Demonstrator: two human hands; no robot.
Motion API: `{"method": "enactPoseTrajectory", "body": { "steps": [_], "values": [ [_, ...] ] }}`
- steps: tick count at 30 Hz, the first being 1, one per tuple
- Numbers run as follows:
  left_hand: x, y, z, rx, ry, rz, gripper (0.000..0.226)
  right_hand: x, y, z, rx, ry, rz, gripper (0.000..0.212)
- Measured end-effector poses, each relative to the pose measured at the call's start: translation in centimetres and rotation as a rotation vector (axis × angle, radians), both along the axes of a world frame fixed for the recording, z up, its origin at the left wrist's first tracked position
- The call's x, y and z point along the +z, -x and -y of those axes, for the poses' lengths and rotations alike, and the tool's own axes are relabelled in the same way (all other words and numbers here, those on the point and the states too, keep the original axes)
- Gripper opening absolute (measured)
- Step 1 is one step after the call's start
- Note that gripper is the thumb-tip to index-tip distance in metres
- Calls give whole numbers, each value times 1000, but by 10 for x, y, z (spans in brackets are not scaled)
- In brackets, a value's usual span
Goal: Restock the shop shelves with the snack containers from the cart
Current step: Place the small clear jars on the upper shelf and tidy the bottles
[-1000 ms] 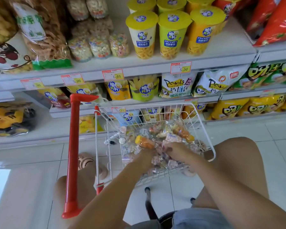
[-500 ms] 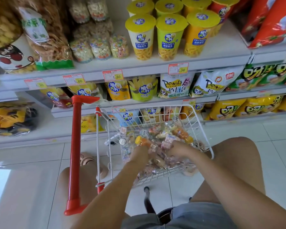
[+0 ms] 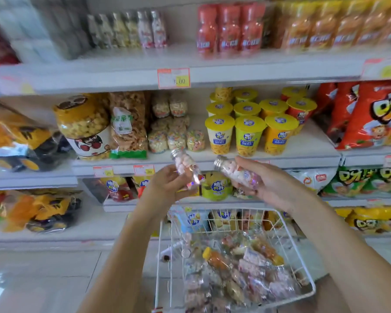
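Left hand (image 3: 167, 186), right hand (image 3: 269, 184) rose from white wire cart (image 3: 235, 213), each gripping clear silver-capped candy bottle (image 3: 186, 168); likely light, stiff; mid-body grip suited.

Blur is smearing the red bottles (image 3: 229, 30) on the top shelf (image 3: 122, 73), so their labels are not reading at all. The price tag (image 3: 173, 78) below is showing only part of a figure. The left hand (image 3: 167, 186) is covering the base of the left bottle (image 3: 186, 164), and the right hand (image 3: 271, 184) is hiding the underside of the right bottle (image 3: 233, 170). Both bottles seem to be holding pale sweets, too small to be sure. In the cart (image 3: 235, 219) the snack containers (image 3: 235, 274) are blurring together, uncountable. The bottom edge is cutting off the cart's near end and both forearms.
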State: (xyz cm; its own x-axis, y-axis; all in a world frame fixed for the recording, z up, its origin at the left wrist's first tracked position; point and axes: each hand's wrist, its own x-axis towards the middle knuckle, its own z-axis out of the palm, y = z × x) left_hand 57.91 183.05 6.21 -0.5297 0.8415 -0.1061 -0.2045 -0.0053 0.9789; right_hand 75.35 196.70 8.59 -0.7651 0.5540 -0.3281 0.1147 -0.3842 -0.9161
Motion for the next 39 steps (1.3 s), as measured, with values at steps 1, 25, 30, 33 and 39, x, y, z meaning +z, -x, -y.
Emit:
{"method": "enactPoseTrajectory", "body": {
  "steps": [1,25,30,33,39],
  "values": [
    [20,6,0,9,-40,-28,26,18,8,0,-5,-56,-44,33],
    [209,200,-121,229,302,-901,49,170,297,-116,-217,-1187,260,20],
    [207,225,-144,210,292,-810,47,171,318,-134,-232,-1229,400,32],
    [202,241,-155,248,352,-825,39,171,326,-140,-184,-1237,478,42],
    [199,261,-173,242,449,-903,17,172,339,-155,-225,-1233,513,40]
  ]
}}
